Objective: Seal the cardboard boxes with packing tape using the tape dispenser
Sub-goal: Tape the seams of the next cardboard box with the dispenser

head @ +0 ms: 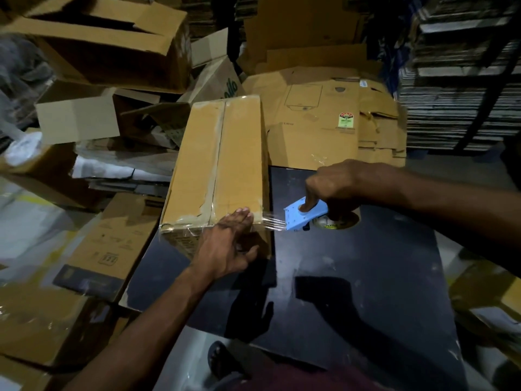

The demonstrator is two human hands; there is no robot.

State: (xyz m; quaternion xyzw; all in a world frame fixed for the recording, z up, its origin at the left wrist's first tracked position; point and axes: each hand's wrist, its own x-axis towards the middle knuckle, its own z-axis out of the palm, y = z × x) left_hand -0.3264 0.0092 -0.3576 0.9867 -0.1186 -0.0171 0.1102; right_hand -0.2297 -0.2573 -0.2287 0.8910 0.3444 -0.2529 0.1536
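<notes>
A long brown cardboard box (222,162) lies on a dark table (352,277), its top seam covered by clear tape running lengthwise. My left hand (228,246) presses flat with straight fingers on the box's near end, over the taped edge. My right hand (332,187) grips a light blue tape dispenser (303,217) just right of the box's near corner. A stretched strip of clear tape (272,221) runs from the dispenser to that corner. The roll (335,221) is partly hidden under my hand.
Flattened cartons (332,117) are piled behind the table. Open and crushed boxes (98,43) crowd the left side and the floor (33,227). Stacked sheets (462,80) stand on shelving at the right. A sandalled foot (222,362) shows below the table's near edge.
</notes>
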